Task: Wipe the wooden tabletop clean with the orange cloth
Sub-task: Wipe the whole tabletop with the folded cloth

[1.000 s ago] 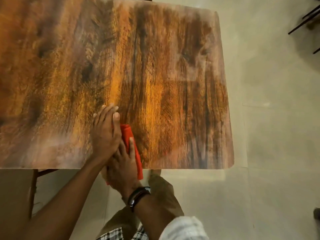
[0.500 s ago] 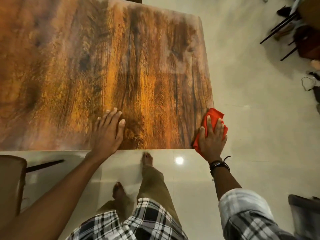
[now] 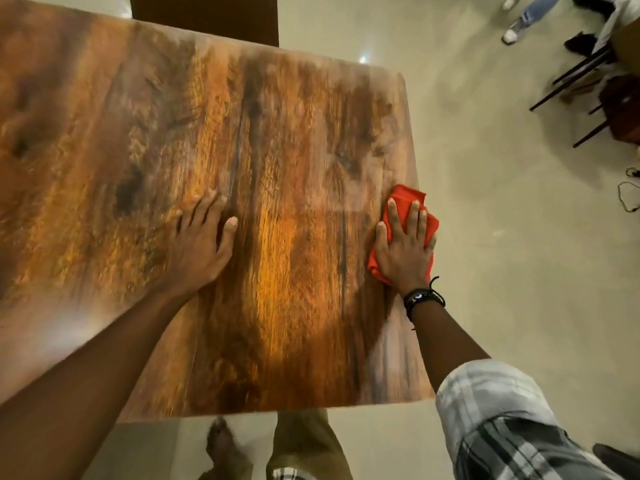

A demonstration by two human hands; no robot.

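Note:
The wooden tabletop (image 3: 284,140) fills most of the view, streaked brown and orange. At its right edge lies the folded orange cloth (image 3: 405,197), partly hanging past the edge. My right hand (image 3: 405,247) presses flat on the cloth with straight, spread fingers and covers most of it. My left hand (image 3: 201,244) rests flat on bare wood near the middle of the table, fingers straight, holding nothing.
A dark chair back (image 3: 207,15) stands at the table's far side. Dark chair legs and furniture (image 3: 588,81) stand on the pale floor at the upper right, near a person's feet (image 3: 512,29). A cable (image 3: 627,195) lies by the right border. My own legs are below the near edge.
My right hand slid the cloth from the middle of the near edge to the right edge, then farther up along it. My left hand shifted forward on the wood.

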